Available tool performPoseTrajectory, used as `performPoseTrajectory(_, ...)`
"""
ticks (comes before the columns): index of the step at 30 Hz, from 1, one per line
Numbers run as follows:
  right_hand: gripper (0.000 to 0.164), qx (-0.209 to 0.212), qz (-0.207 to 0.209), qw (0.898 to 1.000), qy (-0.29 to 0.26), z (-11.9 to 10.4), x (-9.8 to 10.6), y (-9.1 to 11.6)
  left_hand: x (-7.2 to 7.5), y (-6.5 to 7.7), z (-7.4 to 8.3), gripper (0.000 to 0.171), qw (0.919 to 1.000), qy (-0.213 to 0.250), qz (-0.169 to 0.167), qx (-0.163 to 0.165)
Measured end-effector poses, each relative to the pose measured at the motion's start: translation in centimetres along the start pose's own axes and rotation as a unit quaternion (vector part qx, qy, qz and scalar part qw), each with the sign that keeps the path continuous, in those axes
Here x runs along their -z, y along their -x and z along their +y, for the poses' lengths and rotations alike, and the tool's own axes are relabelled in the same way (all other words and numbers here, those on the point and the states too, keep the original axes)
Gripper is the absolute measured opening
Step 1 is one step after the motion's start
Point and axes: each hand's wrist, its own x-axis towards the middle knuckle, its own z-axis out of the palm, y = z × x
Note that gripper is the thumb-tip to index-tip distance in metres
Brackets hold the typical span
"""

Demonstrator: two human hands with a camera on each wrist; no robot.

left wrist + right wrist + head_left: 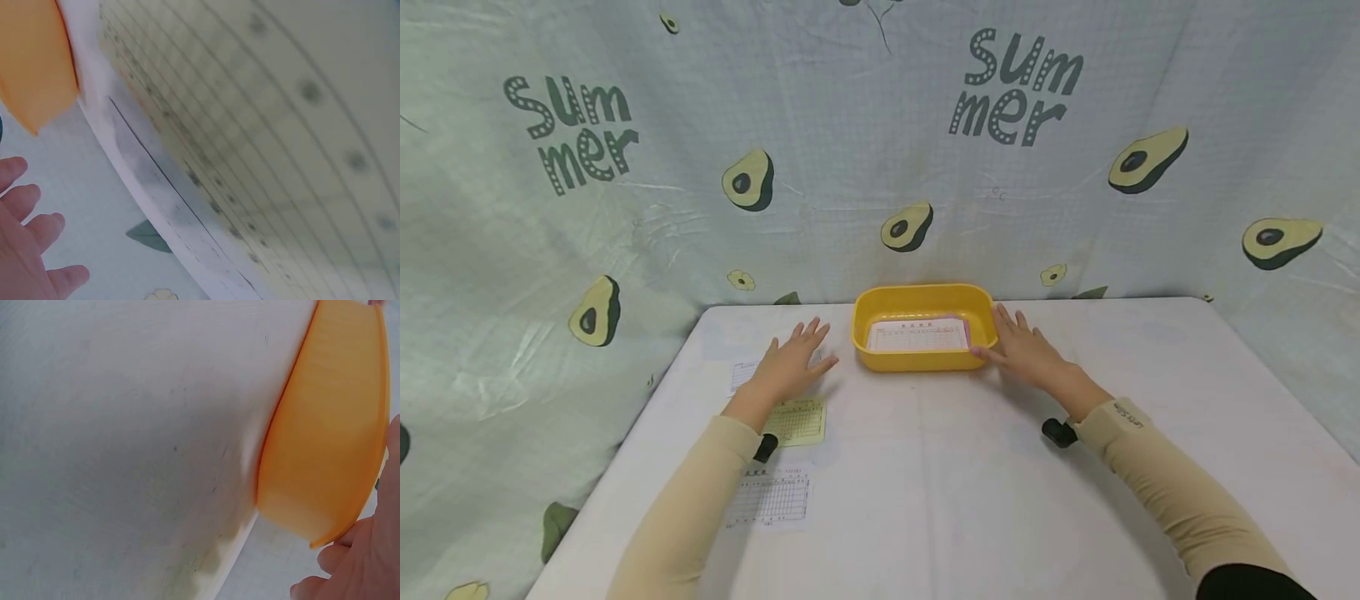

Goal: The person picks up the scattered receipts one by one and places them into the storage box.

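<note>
A yellow plastic basin (895,361) stands near the far edge of the table, holding a white printed form (919,335) with pinkish-purple paper showing at its side. My right hand (1026,354) is at the basin's right end, fingers extended along the rim and thumb at the front corner. In the right wrist view its fingertips overlap the rim of the basin (325,412). My left hand (786,371) hovers with spread fingers over paper slips left of the basin, gripping nothing. Beneath that wrist lies a pale yellow gridded slip (802,423), seen close up in the left wrist view.
A white gridded slip (775,498) lies nearer to me, and another white slip (742,375) is partly covered by my left hand. All rest on a white-covered table (970,483). Behind it hangs a curtain (820,125) printed with avocados and lettering.
</note>
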Motion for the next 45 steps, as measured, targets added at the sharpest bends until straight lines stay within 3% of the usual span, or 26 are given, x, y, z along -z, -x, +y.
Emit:
performPoseTrajectory(11,0.103,-0.009,-0.007,1.000,0.000,-0.6,0.1,0.0,1.0,2.4,-3.5,0.063,0.9990,0.023,0.034,0.019)
performPoseTrajectory(19,0.105,-0.012,-0.009,1.000,0.016,-0.4,-0.1,-0.1,0.9,3.7,-5.4,0.063,0.9981,0.033,0.034,0.039)
performPoseTrajectory(34,0.109,-0.012,0.006,0.998,0.061,-0.7,-0.4,-0.1,0.9,4.7,-7.6,0.063,0.9937,0.047,0.020,0.100)
performPoseTrajectory(45,0.110,-0.010,0.004,0.999,0.048,-0.9,-0.3,0.0,1.6,5.3,-9.3,0.050,0.9854,0.075,0.043,0.147)
